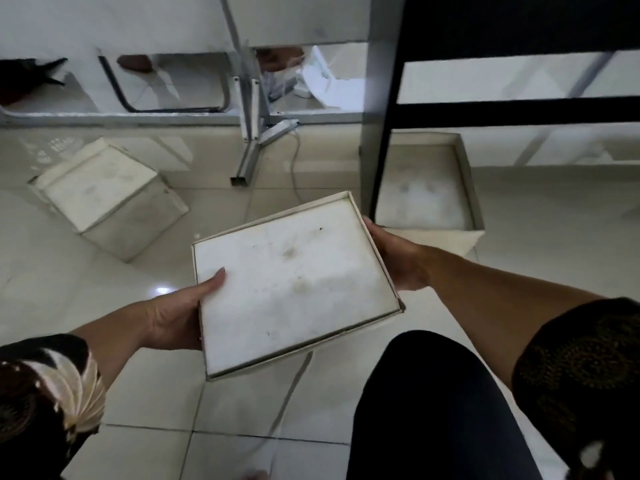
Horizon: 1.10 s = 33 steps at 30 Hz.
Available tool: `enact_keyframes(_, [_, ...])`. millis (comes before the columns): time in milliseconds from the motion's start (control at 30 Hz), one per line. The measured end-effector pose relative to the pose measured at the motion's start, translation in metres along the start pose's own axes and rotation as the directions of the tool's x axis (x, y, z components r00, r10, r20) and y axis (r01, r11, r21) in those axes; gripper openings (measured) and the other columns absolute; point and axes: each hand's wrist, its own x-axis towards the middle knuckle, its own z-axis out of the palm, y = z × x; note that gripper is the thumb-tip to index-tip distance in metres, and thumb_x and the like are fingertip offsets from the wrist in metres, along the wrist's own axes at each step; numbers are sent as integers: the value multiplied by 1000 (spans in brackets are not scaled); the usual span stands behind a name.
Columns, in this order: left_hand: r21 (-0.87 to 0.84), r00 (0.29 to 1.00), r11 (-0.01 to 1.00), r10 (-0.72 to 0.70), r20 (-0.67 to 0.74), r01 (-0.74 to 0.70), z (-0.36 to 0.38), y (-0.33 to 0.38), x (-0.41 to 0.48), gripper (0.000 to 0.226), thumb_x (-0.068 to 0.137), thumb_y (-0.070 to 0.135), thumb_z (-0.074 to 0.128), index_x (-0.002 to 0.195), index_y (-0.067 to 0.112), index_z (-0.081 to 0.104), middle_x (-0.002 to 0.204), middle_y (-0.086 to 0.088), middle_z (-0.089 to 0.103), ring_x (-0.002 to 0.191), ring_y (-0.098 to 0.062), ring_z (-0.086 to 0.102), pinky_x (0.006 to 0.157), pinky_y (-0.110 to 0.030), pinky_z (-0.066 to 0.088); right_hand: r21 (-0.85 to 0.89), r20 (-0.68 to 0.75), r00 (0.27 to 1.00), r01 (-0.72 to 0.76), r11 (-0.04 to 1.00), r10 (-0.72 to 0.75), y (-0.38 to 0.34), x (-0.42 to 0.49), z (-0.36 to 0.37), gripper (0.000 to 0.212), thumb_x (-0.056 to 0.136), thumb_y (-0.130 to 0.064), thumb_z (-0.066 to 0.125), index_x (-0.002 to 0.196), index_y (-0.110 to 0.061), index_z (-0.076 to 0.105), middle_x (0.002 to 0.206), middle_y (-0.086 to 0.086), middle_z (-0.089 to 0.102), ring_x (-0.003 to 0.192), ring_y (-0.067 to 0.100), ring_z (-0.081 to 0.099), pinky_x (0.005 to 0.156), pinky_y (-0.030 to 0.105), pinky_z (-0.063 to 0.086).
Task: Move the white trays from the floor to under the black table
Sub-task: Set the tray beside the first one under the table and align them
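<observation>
I hold a shallow white tray (294, 282) above the tiled floor, open side up and slightly tilted. My left hand (180, 315) grips its left edge, thumb inside the rim. My right hand (398, 261) grips its right edge. Another white tray (465, 174) lies on the floor beneath the black table (519, 22), behind the table's black leg (384, 140). A pile of white trays (110, 199) rests on the floor at the left, turned at an angle.
Grey metal frame legs (252, 133) and a thin cable (294, 168) stand on the floor behind the held tray. A chair's dark tube base (166, 109) is at the back left. My dark-clothed knee (433, 410) fills the lower right.
</observation>
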Motion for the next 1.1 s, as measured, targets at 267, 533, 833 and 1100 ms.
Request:
enact_keyframes(267, [301,875,882,-434,215,363,40,-29,32,134,29,58,101,142,3,57,135,-17,68,112,-39,72,88,-43,62,8,27,999,-25,1000,25,27,-34,-27,103,48,-83,81,134,-30,63,142,12,59,129,35,57,111,67,33])
enact_keyframes(533, [544,787,753,-565,248,369,68,-35,43,129,36,71,93,145,14,56,149,-7,59,127,-37,65,90,-40,59,69,127,988,-91,993,82,49,-64,-41,104,44,-57,97,135,-17,63,132,11,67,123,31,63,112,54,41])
enact_keyframes(833, [607,804,746,-524,281,273,118,-24,69,128,27,72,93,134,9,64,130,-9,73,111,-33,74,87,-40,61,239,9,996,-88,967,88,101,-110,-72,89,58,-54,91,131,-10,64,133,17,65,124,34,61,113,56,38])
enact_keyframes(1100, [767,880,625,-438,185,149,203,15,105,92,78,79,44,132,7,64,137,-16,67,123,-30,66,102,-38,51,326,-239,971,81,942,-1,158,-160,-107,107,44,-68,90,131,-11,65,119,13,72,103,30,71,101,46,52])
